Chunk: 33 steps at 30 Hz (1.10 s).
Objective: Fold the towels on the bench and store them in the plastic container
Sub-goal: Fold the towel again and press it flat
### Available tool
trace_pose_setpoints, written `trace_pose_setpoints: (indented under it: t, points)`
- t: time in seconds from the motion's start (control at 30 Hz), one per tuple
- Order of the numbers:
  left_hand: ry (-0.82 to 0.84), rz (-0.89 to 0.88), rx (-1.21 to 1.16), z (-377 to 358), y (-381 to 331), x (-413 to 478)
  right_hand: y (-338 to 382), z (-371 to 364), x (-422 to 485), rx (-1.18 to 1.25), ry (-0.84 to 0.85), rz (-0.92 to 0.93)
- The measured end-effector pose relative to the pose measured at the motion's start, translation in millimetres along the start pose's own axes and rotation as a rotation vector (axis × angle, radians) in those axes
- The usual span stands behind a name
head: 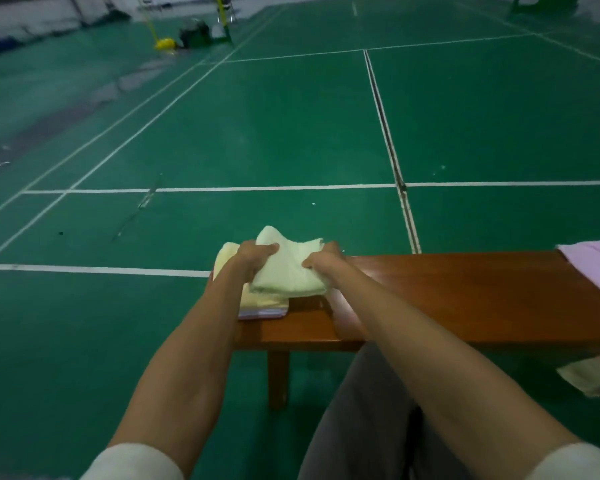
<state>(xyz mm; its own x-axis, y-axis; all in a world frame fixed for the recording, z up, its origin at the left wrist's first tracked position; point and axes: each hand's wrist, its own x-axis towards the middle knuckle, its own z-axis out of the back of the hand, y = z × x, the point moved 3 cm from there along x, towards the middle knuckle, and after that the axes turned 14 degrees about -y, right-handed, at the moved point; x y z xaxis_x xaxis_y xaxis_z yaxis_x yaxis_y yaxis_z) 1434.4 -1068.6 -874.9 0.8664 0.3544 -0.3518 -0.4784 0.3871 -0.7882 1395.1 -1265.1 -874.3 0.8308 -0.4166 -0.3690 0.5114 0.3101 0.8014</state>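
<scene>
A folded pale green towel (288, 268) is held over the left end of the brown wooden bench (447, 292). My left hand (253, 259) grips its left side and my right hand (321, 263) grips its right side. Under the towel sits a clear plastic container (264, 311), with a folded pale yellow towel (226, 258) showing in it; the container's walls are mostly hidden by my left arm and the towels. A pink towel (596, 268) lies on the bench at the far right edge of the head view.
A cream towel (593, 375) hangs off the bench's front at the lower right. My grey-trousered leg (361, 420) is below the bench. Green court floor with white lines surrounds the bench; a yellow post base (165, 44) stands far off.
</scene>
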Motion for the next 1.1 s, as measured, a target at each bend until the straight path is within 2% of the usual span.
trace_pose_setpoints:
  t: [0.2,0.4,0.6,0.73,0.8,0.87,0.97,1.03,1.1]
  points:
    - [-0.19,-0.093,-0.208,53,6,18,39,-44,-7,0.027,0.015,0.128]
    - [-0.26,-0.094,0.043,69,61,29,14,-83,-16,-0.208,0.122,0.169]
    - [-0.33,-0.169,-0.132,77,48,30,30,-87,-16,-0.119,0.109,0.223]
    - [-0.236,-0.141,0.097,75,48,30,30,-85,-19,-0.267,0.108,0.266]
    - [-0.242,-0.164,0.148,73,54,25,21,-85,-21,-0.362,0.087,0.295]
    - [-0.312,-0.296,0.196,71,56,22,17,-83,-26,-0.453,0.009,0.368]
    - [-0.472,-0.631,0.398,70,47,21,24,-86,-29,-0.572,-0.098,0.543]
    - [-0.456,-0.815,0.509,65,35,20,31,-95,-31,-0.632,-0.081,0.615]
    - [-0.35,-0.889,0.672,53,31,21,35,-107,-32,-0.707,-0.037,0.673]
